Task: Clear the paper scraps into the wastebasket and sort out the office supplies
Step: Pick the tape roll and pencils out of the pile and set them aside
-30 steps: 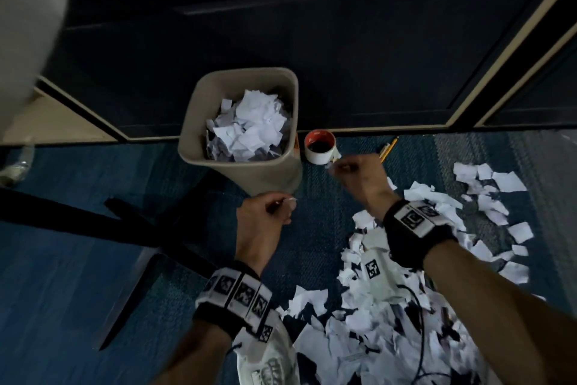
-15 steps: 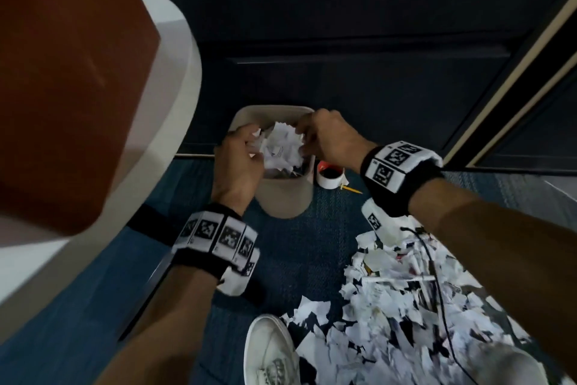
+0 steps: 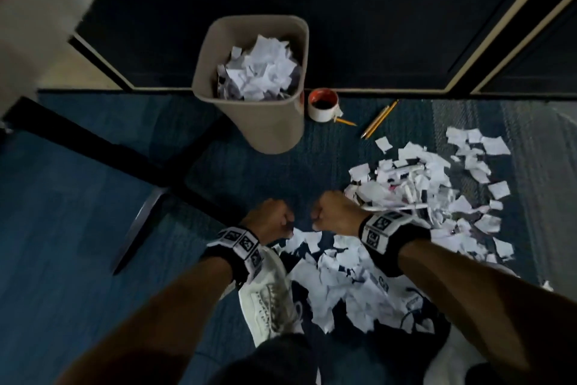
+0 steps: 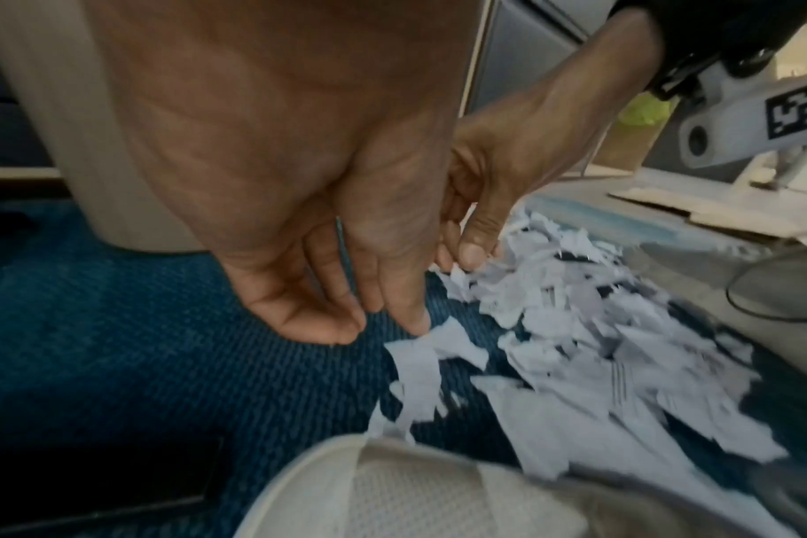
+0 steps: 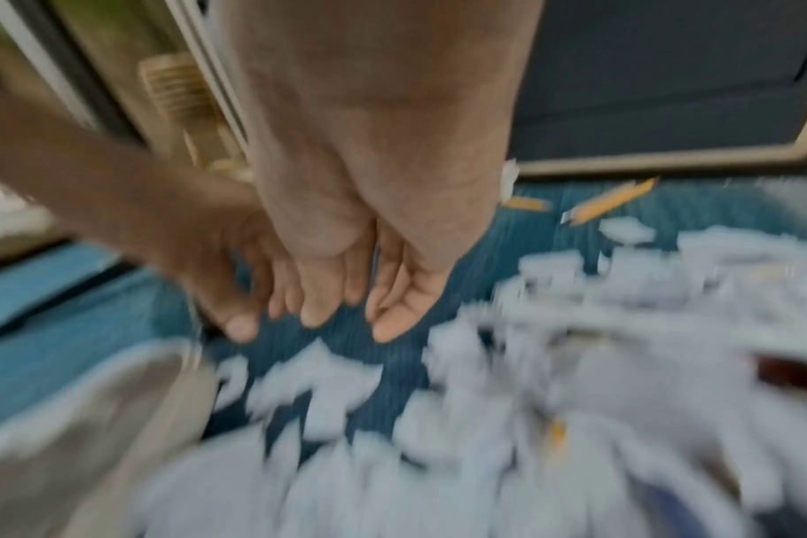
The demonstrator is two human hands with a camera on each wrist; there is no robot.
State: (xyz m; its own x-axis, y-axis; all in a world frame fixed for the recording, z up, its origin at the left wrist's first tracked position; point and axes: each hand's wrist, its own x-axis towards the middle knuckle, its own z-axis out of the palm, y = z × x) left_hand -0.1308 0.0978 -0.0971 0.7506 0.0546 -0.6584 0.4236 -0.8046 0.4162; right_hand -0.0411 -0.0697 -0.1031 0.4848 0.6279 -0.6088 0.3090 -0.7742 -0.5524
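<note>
- left hand [image 3: 271,220]: hangs low over the carpet [image 3: 93,228], fingers [image 4: 406,291] loosely curled and pointing down, holding nothing. one fingertip sits just above or touching a loose scrap at the near edge of the pile; contact cannot be confirmed.
- right hand [image 3: 335,213]: just beside the left, fingers [image 5: 392,309] relaxed and nearly straight, pointing down, empty. the right wrist view is blurred, so finer detail is not readable.
- paper scraps [image 3: 421,213]: a wide white pile on the carpet, starting directly under the hands and spreading away to the person's right and back toward the white shoe [image 3: 268,300].
- wastebasket [image 3: 274,122]: upright on the carpet, ahead of the hands and well apart from them, with torn paper heaped close to its rim.
- office supplies: a roll of tape [image 3: 323,105] stands just beside the wastebasket; yellow pencils [image 3: 379,119] lie near it, between the tape and the far edge of the pile. something pencil-coloured shows within the pile in the right wrist view, too blurred to identify.
- progress, as a judgement: part of the scraps are binned, but a large share is left on the floor. the supplies look unsorted. the wastebasket appears nearly full, so remaining paper may need pressing down.
</note>
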